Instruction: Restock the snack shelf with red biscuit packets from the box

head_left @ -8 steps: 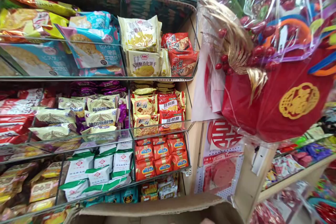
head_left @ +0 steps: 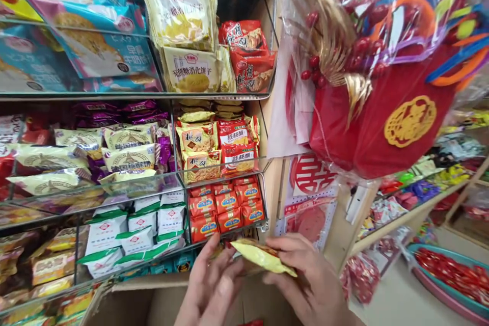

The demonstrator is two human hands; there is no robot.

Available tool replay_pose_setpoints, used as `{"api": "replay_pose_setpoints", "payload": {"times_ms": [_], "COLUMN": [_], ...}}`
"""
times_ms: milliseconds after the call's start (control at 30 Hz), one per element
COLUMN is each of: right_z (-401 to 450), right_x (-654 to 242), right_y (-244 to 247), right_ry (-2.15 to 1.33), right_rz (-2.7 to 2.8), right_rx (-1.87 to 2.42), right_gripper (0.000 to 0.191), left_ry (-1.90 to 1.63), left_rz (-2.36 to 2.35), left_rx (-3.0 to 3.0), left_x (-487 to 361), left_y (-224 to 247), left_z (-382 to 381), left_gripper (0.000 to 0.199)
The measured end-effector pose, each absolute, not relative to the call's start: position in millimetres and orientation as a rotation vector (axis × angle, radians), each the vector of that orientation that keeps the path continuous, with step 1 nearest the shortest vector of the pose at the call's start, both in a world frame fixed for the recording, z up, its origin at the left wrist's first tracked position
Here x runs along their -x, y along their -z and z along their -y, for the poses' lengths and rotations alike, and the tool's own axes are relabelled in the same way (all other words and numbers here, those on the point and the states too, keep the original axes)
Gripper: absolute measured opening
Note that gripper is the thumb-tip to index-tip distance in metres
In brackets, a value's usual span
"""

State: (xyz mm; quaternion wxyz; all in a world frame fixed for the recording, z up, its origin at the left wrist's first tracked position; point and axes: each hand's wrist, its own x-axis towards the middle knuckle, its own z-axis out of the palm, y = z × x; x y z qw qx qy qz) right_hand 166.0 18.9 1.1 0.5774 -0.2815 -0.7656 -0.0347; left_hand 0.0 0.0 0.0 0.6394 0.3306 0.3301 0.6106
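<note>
Snack shelves, packed left and centre, red wrapped decoration (head_left: 351, 137) hanging at right. Yellow packet (head_left: 263, 257) is up above open cardboard box (head_left: 130, 303), near side. Right hand (head_left: 311, 277) partly closed, thumb and fingers pinching packet's right part. Left hand (head_left: 216, 280) half open, fingers curled by its left end; can't tell if gripping. Step looks like mid-air handling of one packet. Next move likely calls for a light, secure pinch, clear of box rim and shelf edge.
</note>
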Motion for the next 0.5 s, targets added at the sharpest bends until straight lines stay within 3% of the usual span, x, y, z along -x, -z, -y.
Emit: {"api": "replay_pose_setpoints", "payload": {"times_ms": [133, 367, 500], "right_z": [-18, -10, -14], "right_x": [-143, -146, -147], "right_y": [-5, 14, 29], "right_ry": [0.275, 0.586, 0.625], "right_rz": [1.851, 1.93, 1.836], "right_rx": [0.547, 0.455, 0.565], "right_gripper": [0.02, 0.009, 0.015], "left_ry": [-1.287, -1.447, -1.568], "left_rz": [-0.645, -0.735, -0.703], "left_rx": [-0.569, -0.505, -0.504], "left_x": [0, 9, 6], "left_y": [-18, -7, -5], "left_z": [2, 0, -1], "left_gripper": [0.08, 0.065, 0.061]}}
